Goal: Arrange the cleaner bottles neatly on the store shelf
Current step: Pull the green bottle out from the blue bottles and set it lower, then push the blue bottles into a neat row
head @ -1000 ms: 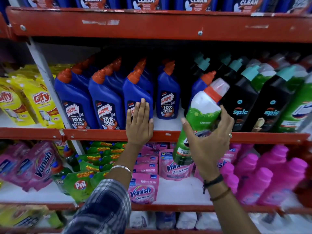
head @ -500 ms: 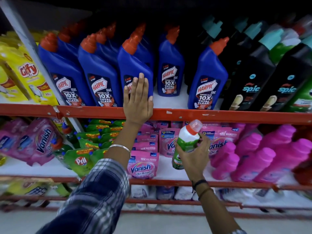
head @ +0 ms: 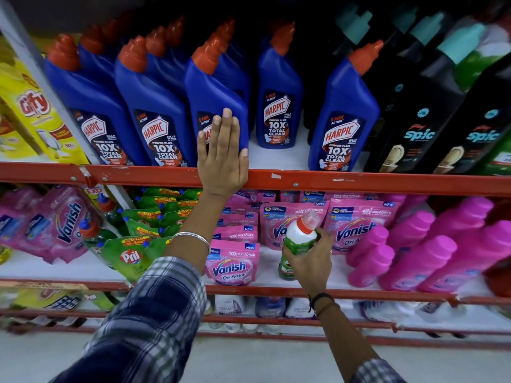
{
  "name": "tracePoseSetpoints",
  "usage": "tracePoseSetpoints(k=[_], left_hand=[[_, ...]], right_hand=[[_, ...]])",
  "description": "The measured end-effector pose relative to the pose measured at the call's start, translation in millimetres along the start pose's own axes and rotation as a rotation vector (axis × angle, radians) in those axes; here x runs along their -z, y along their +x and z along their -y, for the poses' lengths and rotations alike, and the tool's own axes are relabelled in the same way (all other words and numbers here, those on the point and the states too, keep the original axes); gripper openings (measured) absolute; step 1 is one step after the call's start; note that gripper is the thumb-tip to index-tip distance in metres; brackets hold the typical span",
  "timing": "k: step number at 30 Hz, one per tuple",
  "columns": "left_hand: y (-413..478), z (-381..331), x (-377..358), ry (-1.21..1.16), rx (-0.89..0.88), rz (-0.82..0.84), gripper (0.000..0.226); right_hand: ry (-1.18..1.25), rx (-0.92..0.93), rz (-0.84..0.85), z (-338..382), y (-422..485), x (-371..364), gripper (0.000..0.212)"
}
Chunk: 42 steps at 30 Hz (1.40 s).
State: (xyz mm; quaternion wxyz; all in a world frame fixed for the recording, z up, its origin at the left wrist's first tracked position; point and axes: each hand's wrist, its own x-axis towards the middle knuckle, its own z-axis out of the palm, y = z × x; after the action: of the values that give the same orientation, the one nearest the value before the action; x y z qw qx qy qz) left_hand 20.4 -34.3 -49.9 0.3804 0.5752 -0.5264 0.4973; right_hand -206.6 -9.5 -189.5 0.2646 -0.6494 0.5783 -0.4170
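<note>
Red shelf rail (head: 359,183) before Harpic bottles (head: 343,117)

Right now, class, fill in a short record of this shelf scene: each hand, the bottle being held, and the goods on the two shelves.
left hand: flat against a blue bottle, palm over the red shelf rail
right hand: gripping the green bottle
green bottle: white top, red collar, held in front of the lower shelf
upper shelf: blue bottles, then black bottles to the right
lower shelf: pink pouches, green pouches, pink bottles
</note>
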Motion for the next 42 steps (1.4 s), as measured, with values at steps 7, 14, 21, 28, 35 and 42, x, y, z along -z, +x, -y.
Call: tracePoseSetpoints(k=[7,14,21,28,35,42], left_hand=[[1.2,-0.1,0.7,0.015,0.016,0.016,0.066],[-0.7,0.9,-1.0,0.043,-0.002,-0.013,0.063],[-1.1,1.4,-1.6,0.06,-0.01,-0.022,0.063],[-1.2,2.0,-1.9,0.063,-0.006,-0.011,0.066],[-0.3,1.3,-0.3,0.052,0.004,0.0,0.067],[-0.6,3.0,0.0,0.057,-0.016,-0.004,0.065]], right_hand=[[-0.175,0.123,-0.055,-1.8,-7.4,13.7,0.095],[0.216,0.293,-0.374,80.9,41.8,62.7,0.083],[0.105,0.262,-0.361,142.1,99.2,67.5,0.098],[-0.003,0.137,-0.384,151.6,108.8,62.2,0.111],[0.016,0.093,-0.382,162.0,109.0,64.8,0.111],[0.09,0.2,-0.373,190.0,92.6,45.2,0.108]])
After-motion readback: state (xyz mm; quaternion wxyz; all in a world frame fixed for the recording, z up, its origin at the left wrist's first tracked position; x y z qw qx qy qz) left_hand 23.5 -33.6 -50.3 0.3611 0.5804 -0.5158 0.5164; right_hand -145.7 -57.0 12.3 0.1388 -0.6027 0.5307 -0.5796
